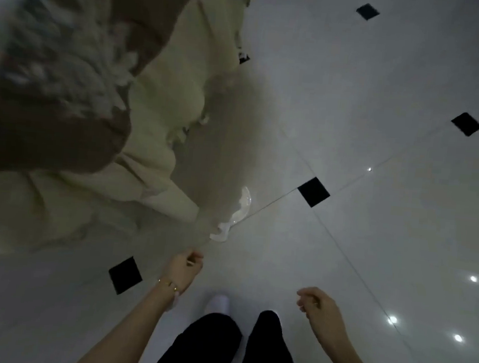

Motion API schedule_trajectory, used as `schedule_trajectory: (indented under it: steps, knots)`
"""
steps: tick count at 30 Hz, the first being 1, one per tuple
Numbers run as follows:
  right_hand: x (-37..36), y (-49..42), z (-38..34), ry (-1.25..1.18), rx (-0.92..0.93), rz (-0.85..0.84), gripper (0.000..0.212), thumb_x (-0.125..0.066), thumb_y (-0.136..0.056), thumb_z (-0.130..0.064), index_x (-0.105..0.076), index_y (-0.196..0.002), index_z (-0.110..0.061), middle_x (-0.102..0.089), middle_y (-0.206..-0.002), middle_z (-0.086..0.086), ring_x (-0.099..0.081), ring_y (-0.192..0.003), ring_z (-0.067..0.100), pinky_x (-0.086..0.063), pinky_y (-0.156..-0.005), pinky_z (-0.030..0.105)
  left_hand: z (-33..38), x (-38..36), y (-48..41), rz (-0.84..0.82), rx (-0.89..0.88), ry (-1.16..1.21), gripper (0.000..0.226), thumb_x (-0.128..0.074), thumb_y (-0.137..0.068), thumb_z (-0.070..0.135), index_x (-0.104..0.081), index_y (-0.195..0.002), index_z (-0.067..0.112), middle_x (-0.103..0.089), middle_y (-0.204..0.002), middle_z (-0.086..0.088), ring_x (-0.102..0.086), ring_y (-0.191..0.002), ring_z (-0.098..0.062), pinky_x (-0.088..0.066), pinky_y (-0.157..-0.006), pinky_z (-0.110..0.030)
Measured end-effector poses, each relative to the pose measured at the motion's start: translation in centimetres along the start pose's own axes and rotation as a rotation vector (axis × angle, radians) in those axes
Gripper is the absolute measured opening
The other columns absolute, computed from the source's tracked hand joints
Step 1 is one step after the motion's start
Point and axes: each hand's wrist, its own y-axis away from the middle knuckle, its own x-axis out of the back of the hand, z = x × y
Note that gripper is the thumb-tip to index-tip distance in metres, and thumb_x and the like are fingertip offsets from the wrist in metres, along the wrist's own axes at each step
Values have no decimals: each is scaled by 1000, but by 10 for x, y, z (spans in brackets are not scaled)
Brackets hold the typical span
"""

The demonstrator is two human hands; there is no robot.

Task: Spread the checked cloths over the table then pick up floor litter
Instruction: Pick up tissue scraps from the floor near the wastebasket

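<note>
Nearest me, the right hand [321, 310] hangs loosely curled and empty. The left hand [186, 266] reaches, fingers apart, toward crumpled white litter [237, 213] on the tiled floor [371, 250], untouched. Beyond, the cloth-draped counter [155, 133] looks covered, so the litter seems all that remains.
</note>
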Motion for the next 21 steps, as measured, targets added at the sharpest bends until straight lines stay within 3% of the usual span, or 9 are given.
schedule_trajectory:
  steps: [3, 5, 10, 12, 14, 16, 17, 19, 21]
  knots:
    - [-27, -120, 44, 139, 92, -2, 20, -49, -94, -13, -65, -105, -16, -69, -100, 6, -63, -90, 21, -46, -76, 29, -35, -54, -120, -38, -144, -230, 27, -59, -83, 1, -60, -110, 4, -59, -103, -10, -56, -93, -22, -41, -73, -18]
    - [-48, -189, 71, 239, 148, 6, 24, -47, -96, -17, -62, -115, -18, -66, -111, 4, -60, -96, 19, -44, -78, 27, -65, -82, -187, -72, -273, -436, 47, -63, -80, 3, -53, -126, 6, -54, -123, -10, -53, -110, -24, -39, -89, -21]
    - [-92, -311, 121, 552, 366, 16, 46, -44, -98, -23, -39, -143, -19, -39, -149, -1, -36, -136, 15, -23, -110, 21, -119, -126, -296, -3, -526, -737, 75, -65, -76, 25, -34, -144, 20, -27, -154, 2, -29, -139, -18, -28, -110, -23]
    - [-106, -338, 139, 678, 447, 22, 51, -39, -99, -28, -27, -148, -23, -24, -156, -5, -22, -144, 12, -11, -115, 19, -135, -137, -315, -20, -606, -802, 77, -71, -71, 24, -40, -141, 18, -31, -152, -2, -33, -139, -20, -33, -110, -27]
    - [-115, -353, 154, 764, 526, 26, 52, -37, -99, -30, -23, -149, -24, -15, -157, -9, -14, -147, 11, -4, -115, 19, -144, -144, -319, -12, -710, -869, 77, -82, -54, 20, -58, -127, 13, -54, -136, -10, -56, -121, -26, -52, -92, -32]
    - [-120, -360, 161, 842, 609, 39, 48, -33, -99, -33, -32, -146, -19, -16, -154, -8, -22, -145, 17, -13, -116, 25, -149, -149, -322, 114, -827, -886, 59, -82, -51, 18, -70, -109, 16, -69, -115, -7, -69, -98, -23, -59, -70, -28]
    - [-121, -362, 162, 865, 662, 65, 48, -27, -100, -34, -46, -139, -14, -30, -150, -3, -38, -138, 23, -27, -112, 31, -150, -152, -323, 187, -884, -871, 43, -74, -60, 18, -72, -103, 18, -70, -109, -4, -70, -93, -20, -58, -67, -24]
    - [-123, -365, 162, 865, 750, 188, 60, -18, -99, -34, -69, -114, -6, -63, -126, 10, -64, -109, 33, -49, -93, 38, -148, -152, -323, 186, -778, -750, 35, -47, -81, 22, -67, -110, 20, -62, -118, 5, -63, -104, -14, -50, -78, -15]
    - [-124, -364, 161, 885, 765, 258, 66, -15, -98, -34, -73, -104, -3, -70, -113, 15, -69, -98, 37, -55, -77, 46, -157, -150, -324, 220, -697, -699, 41, -39, -84, 45, -58, -116, 29, -49, -121, 15, -49, -112, -8, -39, -87, -13]
